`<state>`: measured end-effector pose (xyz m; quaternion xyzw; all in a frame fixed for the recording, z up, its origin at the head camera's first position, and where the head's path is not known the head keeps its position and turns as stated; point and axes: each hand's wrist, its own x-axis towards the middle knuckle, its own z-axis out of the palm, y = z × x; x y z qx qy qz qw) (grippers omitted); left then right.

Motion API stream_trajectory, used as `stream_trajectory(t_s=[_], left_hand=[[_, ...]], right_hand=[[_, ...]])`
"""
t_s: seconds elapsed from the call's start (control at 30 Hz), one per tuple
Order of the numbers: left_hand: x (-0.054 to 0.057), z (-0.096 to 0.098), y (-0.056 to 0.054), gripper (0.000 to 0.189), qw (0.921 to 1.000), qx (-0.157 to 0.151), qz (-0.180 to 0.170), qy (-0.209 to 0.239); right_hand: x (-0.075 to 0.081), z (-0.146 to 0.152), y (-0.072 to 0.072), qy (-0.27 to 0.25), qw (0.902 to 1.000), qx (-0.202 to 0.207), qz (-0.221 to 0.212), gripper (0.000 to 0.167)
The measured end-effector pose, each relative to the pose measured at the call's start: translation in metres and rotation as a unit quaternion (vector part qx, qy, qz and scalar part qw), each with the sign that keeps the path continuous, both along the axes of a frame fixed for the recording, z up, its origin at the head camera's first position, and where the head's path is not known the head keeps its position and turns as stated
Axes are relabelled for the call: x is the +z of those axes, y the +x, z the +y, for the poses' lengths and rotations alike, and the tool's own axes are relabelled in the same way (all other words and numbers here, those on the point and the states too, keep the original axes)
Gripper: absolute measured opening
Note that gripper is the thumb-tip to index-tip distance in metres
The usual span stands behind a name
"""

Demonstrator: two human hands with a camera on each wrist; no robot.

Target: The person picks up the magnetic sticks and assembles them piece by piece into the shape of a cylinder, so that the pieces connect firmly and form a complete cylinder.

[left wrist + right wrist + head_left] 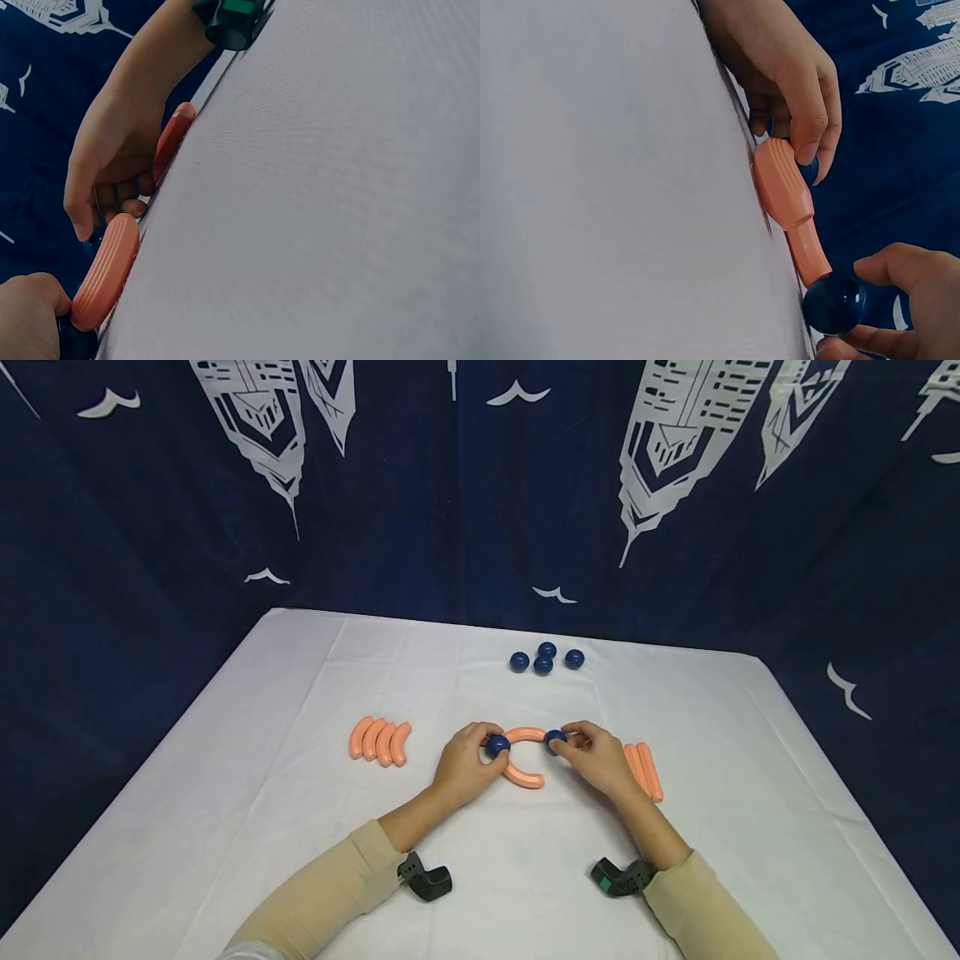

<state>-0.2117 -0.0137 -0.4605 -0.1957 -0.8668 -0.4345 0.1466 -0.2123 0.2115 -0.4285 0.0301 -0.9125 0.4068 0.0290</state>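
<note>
My left hand (465, 767) pinches a glossy dark blue ball (497, 745) between thumb and fingers. Two curved orange rods meet at that ball: an upper rod (525, 734) arches right, and a lower rod (525, 778) bends toward me with its right end free. At the upper rod's far end, a second blue ball (556, 740) is held by my right hand (600, 762), thumb in front and fingers behind. From the right wrist, this ball (834, 302) sits against the rod's end, close over the white cloth.
Several curved orange rods (384, 743) lie side by side on the left of the white-covered table (315, 843). Two straight orange rods (649, 772) lie beyond my right wrist. Several loose blue balls (543, 665) cluster at the back. A dark blue printed curtain (420, 527) hangs behind.
</note>
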Motion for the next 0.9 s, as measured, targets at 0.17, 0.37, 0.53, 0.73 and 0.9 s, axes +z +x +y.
stream_trajectory(t_s=[0.17,0.37,0.53,0.73,0.9], left_hand=[[0.002,0.000,0.001,0.028,1.0000,-0.001,-0.003,0.001],[0.001,0.000,0.002,0.028,1.0000,-0.002,-0.002,0.000],[-0.001,-0.001,0.001,0.028,1.0000,-0.002,0.002,0.001],[0.000,-0.001,0.001,0.028,1.0000,-0.003,0.004,0.000],[-0.001,-0.001,0.001,0.028,1.0000,-0.002,0.003,-0.001]], right_hand=[[0.011,0.003,-0.008,0.006,0.9998,-0.017,-0.001,0.040],[0.022,0.009,-0.023,0.018,0.9993,-0.033,-0.003,0.038],[0.031,0.013,-0.035,0.016,0.9991,-0.037,-0.009,0.038],[0.037,0.016,-0.051,0.012,0.9982,-0.053,-0.023,0.039],[0.040,0.019,-0.066,0.010,0.9972,-0.066,-0.033,0.039]])
